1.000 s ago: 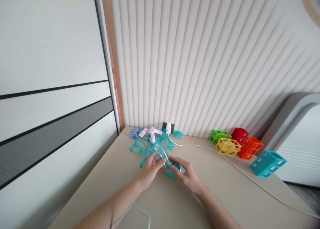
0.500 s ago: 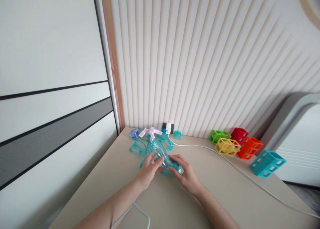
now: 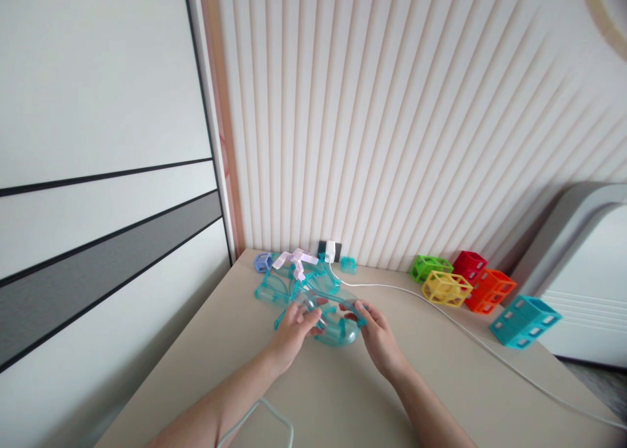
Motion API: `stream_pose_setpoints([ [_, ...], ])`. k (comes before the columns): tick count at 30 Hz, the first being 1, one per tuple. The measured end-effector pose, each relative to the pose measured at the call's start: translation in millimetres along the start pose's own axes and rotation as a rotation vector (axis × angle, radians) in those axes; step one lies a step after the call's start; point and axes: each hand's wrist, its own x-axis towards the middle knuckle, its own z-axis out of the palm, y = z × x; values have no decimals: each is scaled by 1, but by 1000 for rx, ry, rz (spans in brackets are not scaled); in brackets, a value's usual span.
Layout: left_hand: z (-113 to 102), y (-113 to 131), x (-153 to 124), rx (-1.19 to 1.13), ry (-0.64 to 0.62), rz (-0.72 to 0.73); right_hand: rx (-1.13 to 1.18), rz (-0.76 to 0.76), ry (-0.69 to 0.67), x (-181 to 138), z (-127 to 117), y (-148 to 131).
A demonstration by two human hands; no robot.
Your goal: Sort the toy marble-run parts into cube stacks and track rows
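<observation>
My left hand (image 3: 289, 336) has its thumb and fingers closed on a clear rounded piece (image 3: 306, 300), over the middle of the table (image 3: 323, 396). My right hand (image 3: 380, 340), to the right of it, pinches the near right end of a long teal piece (image 3: 345, 300) between thumb and bent fingers; this piece slants away to the far left. I cannot tell whether the two pieces are joined. Between my hands, toward the near side, is a curved teal piece (image 3: 337, 334); I cannot tell whether it touches the table.

Just beyond my left hand, more teal pieces (image 3: 272, 291) lie near a pale purple piece (image 3: 304, 257) and a blue block (image 3: 263, 262). Well to the right stand green (image 3: 424, 269), yellow (image 3: 445, 298), red (image 3: 471, 262) and orange blocks (image 3: 491, 292), with a turquoise block (image 3: 520, 329) nearer me. A white cable (image 3: 392, 285) runs from the plug (image 3: 330, 251) toward the near right.
</observation>
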Motion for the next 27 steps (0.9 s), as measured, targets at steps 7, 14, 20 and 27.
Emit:
stream_pose_setpoints([
  [7,-1,2,1,-47,4,18,4,39,-197,-4,5,-5],
  [14,2,6,-1,18,-93,0,24,93,-65,-1,-2,7],
  [20,0,6,0,85,-98,-19,46,83,-47,0,-3,7],
  [27,-2,6,2,205,-91,-35,165,17,19,2,0,-1],
])
